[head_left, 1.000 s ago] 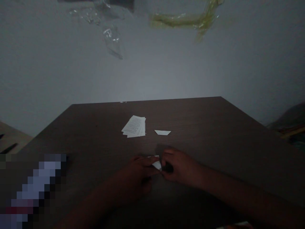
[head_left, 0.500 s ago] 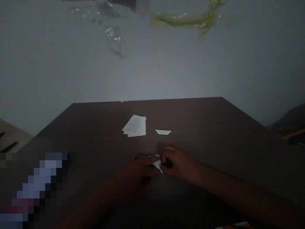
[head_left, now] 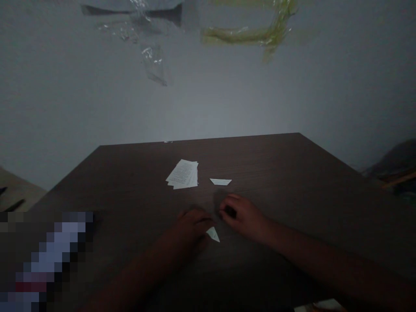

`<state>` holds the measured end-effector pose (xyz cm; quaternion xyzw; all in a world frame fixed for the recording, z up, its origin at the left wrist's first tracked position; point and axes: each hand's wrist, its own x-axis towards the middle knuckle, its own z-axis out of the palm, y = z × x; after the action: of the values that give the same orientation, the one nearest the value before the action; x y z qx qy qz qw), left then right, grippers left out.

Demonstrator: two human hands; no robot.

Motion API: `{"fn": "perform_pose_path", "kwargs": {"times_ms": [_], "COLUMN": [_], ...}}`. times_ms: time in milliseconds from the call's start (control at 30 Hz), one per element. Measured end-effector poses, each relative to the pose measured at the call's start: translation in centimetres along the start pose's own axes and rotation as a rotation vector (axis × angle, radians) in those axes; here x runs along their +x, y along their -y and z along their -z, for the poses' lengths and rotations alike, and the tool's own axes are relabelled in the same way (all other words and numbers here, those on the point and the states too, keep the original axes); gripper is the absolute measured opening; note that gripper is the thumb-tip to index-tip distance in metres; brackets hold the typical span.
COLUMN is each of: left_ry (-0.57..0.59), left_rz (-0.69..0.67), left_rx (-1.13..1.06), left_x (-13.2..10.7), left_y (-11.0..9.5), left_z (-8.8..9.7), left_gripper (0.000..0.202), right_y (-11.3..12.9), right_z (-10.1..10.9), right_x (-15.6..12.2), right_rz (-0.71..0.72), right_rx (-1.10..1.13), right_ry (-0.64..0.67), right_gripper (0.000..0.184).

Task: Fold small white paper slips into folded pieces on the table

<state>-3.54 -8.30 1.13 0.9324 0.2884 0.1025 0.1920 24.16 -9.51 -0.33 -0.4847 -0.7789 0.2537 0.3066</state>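
A small folded white paper piece [head_left: 213, 234] lies on the dark wooden table [head_left: 292, 190], between my two hands. My left hand [head_left: 191, 227] rests with curled fingers over its left part, pressing or pinching it. Just up and to the right, my right hand [head_left: 242, 216] sits loosely curled, apart from the paper, and nothing shows in it. Farther back lie a stack of printed paper slips [head_left: 183, 174] and one folded boat-shaped paper [head_left: 220, 181].
The table's far edge meets a pale wall with clear plastic and yellowish tape [head_left: 247, 32] stuck high up. A blurred-out patch [head_left: 45, 260] covers the near left. Another white paper's corner [head_left: 321, 304] shows at the bottom edge.
My right hand has let go of the folded piece and moved up and right. The piece now lies lower, by my left hand's fingertips.
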Motion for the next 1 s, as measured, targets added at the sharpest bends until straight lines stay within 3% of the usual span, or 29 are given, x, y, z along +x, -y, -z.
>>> {"fn": "perform_pose_path", "kwargs": {"times_ms": [300, 433, 600, 800, 1000], "left_ry": [-0.010, -0.027, -0.082, -0.049, -0.119], "left_rz": [0.161, 0.153, 0.102, 0.225, 0.292], "left_rx": [-0.175, -0.152, -0.171, -0.295, -0.374], "left_x": [-0.6, -0.2, 0.1, 0.2, 0.7], "left_y": [1.2, 1.7, 2.1, 2.4, 2.5], "left_z": [0.9, 0.3, 0.0, 0.5, 0.0], "left_gripper": [0.063, 0.059, 0.052, 0.042, 0.040], "right_y": [-0.2, 0.7, 1.6, 1.5, 0.8], "right_z": [0.0, 0.2, 0.0, -0.3, -1.4], "right_x": [-0.5, -0.8, -1.1, -1.2, -0.9], "right_rz": [0.137, 0.183, 0.157, 0.067, 0.014], "right_rx": [-0.016, -0.040, -0.036, 0.089, 0.314], "right_ry": [0.044, 0.122, 0.181, 0.115, -0.003], "right_gripper": [0.014, 0.014, 0.030, 0.028, 0.024]}}
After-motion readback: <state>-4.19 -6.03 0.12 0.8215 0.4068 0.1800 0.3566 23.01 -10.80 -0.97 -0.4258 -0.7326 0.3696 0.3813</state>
